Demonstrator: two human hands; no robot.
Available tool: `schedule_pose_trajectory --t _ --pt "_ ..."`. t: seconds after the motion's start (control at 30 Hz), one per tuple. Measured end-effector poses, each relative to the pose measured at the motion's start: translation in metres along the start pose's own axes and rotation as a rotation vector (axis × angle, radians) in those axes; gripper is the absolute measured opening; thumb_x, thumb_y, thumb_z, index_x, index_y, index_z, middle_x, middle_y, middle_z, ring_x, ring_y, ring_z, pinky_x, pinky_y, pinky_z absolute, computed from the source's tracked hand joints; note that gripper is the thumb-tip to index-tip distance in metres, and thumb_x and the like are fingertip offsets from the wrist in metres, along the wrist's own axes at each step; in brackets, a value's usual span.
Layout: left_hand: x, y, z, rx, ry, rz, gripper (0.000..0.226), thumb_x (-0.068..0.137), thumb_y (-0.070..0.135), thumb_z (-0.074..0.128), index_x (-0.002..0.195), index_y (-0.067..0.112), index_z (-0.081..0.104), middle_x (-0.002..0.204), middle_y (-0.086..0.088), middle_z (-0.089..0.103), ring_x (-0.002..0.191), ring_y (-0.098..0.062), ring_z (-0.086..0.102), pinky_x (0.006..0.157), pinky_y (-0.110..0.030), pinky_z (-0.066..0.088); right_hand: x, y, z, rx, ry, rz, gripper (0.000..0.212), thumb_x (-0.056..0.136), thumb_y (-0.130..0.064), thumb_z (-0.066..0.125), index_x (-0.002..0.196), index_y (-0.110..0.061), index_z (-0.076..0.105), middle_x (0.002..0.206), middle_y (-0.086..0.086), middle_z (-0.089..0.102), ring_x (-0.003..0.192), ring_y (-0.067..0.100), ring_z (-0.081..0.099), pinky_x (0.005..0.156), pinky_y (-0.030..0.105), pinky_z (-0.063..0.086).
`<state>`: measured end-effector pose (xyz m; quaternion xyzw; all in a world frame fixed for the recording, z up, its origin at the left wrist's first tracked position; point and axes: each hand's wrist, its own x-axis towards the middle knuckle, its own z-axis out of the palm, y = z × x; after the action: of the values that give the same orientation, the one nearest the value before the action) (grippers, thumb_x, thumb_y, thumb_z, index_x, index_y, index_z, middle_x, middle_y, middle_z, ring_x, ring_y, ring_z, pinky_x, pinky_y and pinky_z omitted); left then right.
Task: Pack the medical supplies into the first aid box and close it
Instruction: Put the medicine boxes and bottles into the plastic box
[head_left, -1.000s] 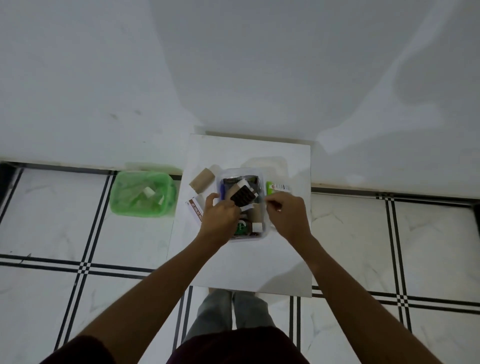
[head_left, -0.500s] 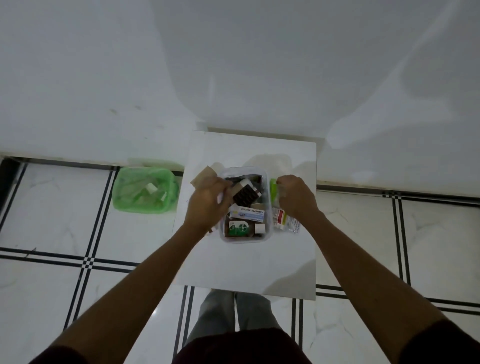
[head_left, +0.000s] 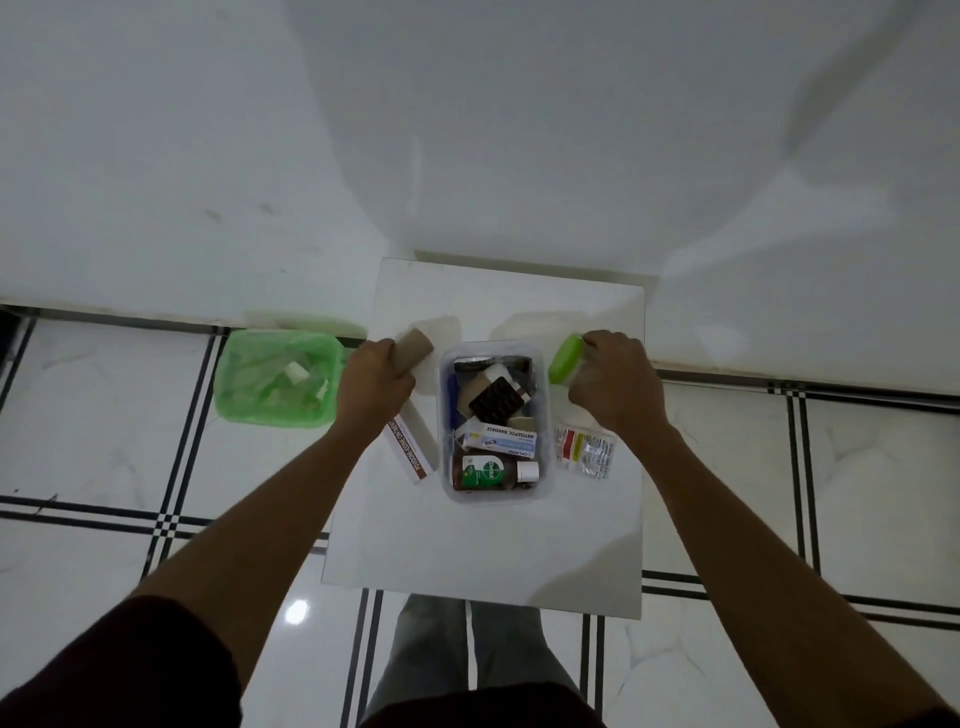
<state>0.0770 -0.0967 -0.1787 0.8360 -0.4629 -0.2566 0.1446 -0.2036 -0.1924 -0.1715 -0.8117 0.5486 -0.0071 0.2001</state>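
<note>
A clear plastic first aid box (head_left: 541, 488) stands open on a small white table (head_left: 483, 551). Inside lie a Dettol bottle (head_left: 485, 472), an antiseptic bandage carton (head_left: 501, 435) and a dark blister pack (head_left: 496, 399). My left hand (head_left: 371, 387) is closed around a brown bandage roll (head_left: 414, 351) left of the box. Right of the box, my right hand (head_left: 615, 382) grips a green item (head_left: 565, 357). A long ointment carton (head_left: 413, 451) lies by the box's left side. Sachets in a clear packet (head_left: 586, 449) lie on its right.
A green plastic lid or tray (head_left: 278, 382) with small white pieces rests on the tiled floor, left of the table. A white wall rises behind the table. My legs show below the table's front edge.
Both hands have moved out of the box, the left to the bandage roll and the right to the green item. The box contents are now uncovered.
</note>
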Motion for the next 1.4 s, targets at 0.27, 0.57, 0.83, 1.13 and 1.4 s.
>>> schedule_pose_trajectory --t 0.27,0.57,0.83,1.13,1.4 --pt "-0.055 0.020 -0.026 0.094 0.146 0.571 0.047 0.070 0.031 0.070 0.114 0.016 0.064 0.106 -0.004 0.069 0.096 -0.026 0.060 0.084 -0.044 0.046 -0.023 -0.049 -0.078 0.463 0.165 -0.145 0.058 0.056 -0.014 0.083 0.110 -0.010 0.061 0.099 0.009 0.066 0.085 0.020 0.055 0.075 0.030 0.044" --pt "-0.085 0.034 0.017 0.314 -0.069 0.628 0.051 0.059 0.036 0.084 0.105 0.020 0.071 0.101 0.001 0.074 0.101 -0.022 0.066 0.092 -0.068 0.033 -0.009 -0.099 -0.057 0.233 -0.131 -0.309 0.061 0.070 -0.023 0.076 0.126 -0.018 0.052 0.122 0.004 0.059 0.112 0.023 0.049 0.088 0.044 0.047" --pt "-0.094 0.017 0.020 0.207 0.092 0.691 0.029 0.083 0.032 0.053 0.101 0.019 0.071 0.102 0.000 0.073 0.097 -0.021 0.066 0.097 -0.063 0.032 -0.028 -0.090 -0.002 0.039 -0.031 -0.399 0.047 0.070 -0.019 0.051 0.114 -0.007 0.062 0.116 0.013 0.066 0.108 0.033 0.060 0.078 0.043 0.049" --pt "-0.093 0.007 -0.018 -0.431 0.265 0.097 0.047 0.081 0.024 0.072 0.122 0.010 0.056 0.116 -0.004 0.062 0.103 -0.017 0.056 0.085 -0.026 0.043 -0.051 -0.051 -0.012 0.402 0.260 -0.032 0.041 0.082 -0.007 0.063 0.123 -0.010 0.056 0.125 0.008 0.061 0.117 0.023 0.050 0.101 0.036 0.041" --pt "-0.078 -0.020 0.034 -0.354 0.036 -0.571 0.081 0.058 0.038 0.086 0.115 -0.006 0.049 0.116 -0.020 0.057 0.111 -0.035 0.055 0.089 -0.045 0.050 -0.091 -0.020 0.043 0.180 -0.126 0.323 0.043 0.080 -0.012 0.067 0.121 -0.015 0.053 0.122 0.011 0.055 0.113 0.034 0.046 0.085 0.049 0.045"
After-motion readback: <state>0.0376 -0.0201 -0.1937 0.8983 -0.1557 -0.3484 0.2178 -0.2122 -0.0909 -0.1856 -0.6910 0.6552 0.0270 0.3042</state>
